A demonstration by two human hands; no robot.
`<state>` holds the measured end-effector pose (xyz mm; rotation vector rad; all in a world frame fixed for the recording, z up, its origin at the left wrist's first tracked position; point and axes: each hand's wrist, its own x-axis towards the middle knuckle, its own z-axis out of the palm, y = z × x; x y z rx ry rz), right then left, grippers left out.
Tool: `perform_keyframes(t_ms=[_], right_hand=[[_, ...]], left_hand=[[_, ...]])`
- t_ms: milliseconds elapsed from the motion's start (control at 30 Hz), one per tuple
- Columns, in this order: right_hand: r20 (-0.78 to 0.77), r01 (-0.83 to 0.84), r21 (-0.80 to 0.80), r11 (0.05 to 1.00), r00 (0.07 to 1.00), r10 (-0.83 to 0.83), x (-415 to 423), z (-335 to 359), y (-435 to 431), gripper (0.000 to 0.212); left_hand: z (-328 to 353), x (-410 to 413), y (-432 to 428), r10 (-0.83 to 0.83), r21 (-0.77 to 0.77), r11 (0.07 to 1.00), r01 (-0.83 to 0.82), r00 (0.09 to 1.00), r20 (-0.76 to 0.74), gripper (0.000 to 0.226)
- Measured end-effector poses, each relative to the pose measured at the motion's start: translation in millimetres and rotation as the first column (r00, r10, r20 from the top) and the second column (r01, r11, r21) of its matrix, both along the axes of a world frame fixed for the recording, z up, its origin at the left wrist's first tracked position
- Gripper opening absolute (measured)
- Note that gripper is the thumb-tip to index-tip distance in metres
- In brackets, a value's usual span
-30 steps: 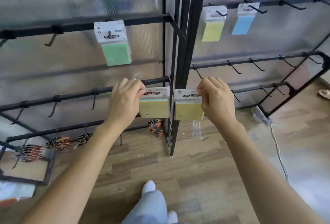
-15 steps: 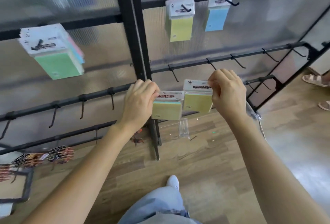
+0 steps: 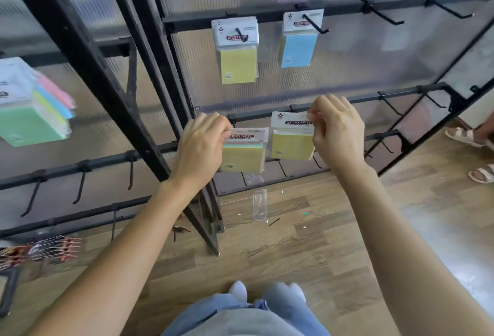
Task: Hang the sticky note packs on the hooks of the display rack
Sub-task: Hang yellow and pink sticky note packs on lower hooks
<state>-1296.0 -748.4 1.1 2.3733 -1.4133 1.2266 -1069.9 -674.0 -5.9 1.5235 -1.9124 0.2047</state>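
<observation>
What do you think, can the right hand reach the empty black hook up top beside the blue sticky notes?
Probably yes. Nothing sits between the right hand and the empty black metal hook; it only needs lifting, though it pinches a yellow sticky note pack.

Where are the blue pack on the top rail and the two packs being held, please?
blue pack (image 3: 298, 50): head view, on its blue note block.
left held pack (image 3: 243, 157): head view, on its yellow front.
right held pack (image 3: 291, 145): head view, on its yellow front.

Black display rack (image 3: 344, 8) with a yellow pack (image 3: 238, 65) and a blue pack (image 3: 298, 50) on its upper bar.
</observation>
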Motion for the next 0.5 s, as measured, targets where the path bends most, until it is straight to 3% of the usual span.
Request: perform_keyframes(t_ms=[500], right_hand=[[-0.046,-0.371,-0.027,0.928,0.928,0.37,-6.8,18.7,-107.3,0.009]], left_hand=[[16.0,-27.2,-46.8,0.353,-0.006,0.936,-0.353,0.936,0.01,0.015]])
